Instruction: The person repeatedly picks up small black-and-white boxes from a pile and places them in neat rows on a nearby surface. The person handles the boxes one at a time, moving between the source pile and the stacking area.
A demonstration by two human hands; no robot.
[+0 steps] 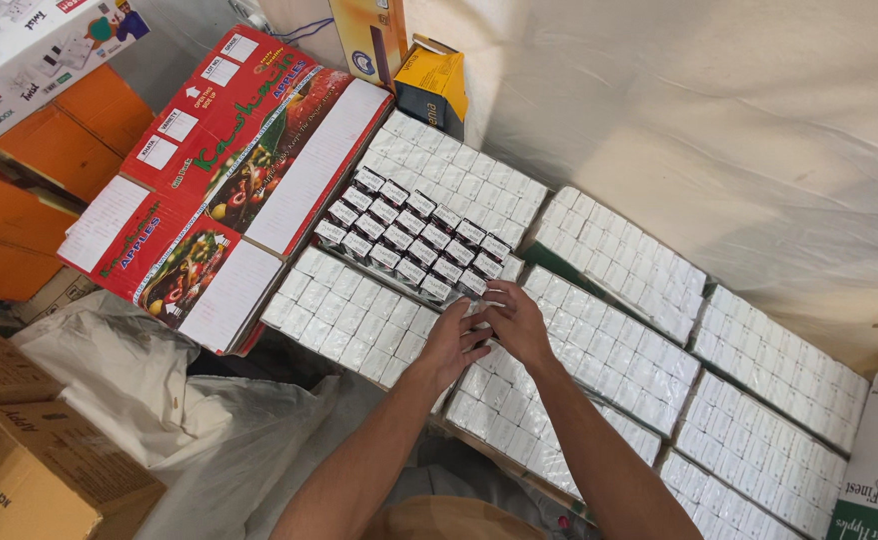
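Both hands meet over a wide spread of small white boxes [519, 400], packed edge to edge in rectangular blocks that run diagonally across the floor covering. The boxes are plain white on top, all alike, and sit in tight rows. On top of the white layer, near its upper middle, stands a smaller block of small dark-topped boxes [414, 235] (each with a pale label on its upper face), set in neat slanted rows.

The left hand [456, 343] lies with its fingers stretched forward and slightly spread, fingertips at the near edge of the dark-topped block. The right hand [516, 322] is just beside it, touching it, its fingers curled down over the same edge; whether it pinches a single box I cannot tell, since the fingers hide what is beneath.

To the left, a red fruit carton [229, 180] lies flattened, its edge touching the white blocks. Behind the blocks a yellow box [434, 85] stands against a pale cloth sheet [719, 120]. At lower left sit brown cardboard boxes [29, 470] and a crumpled white plastic bag [159, 400], near the left forearm.
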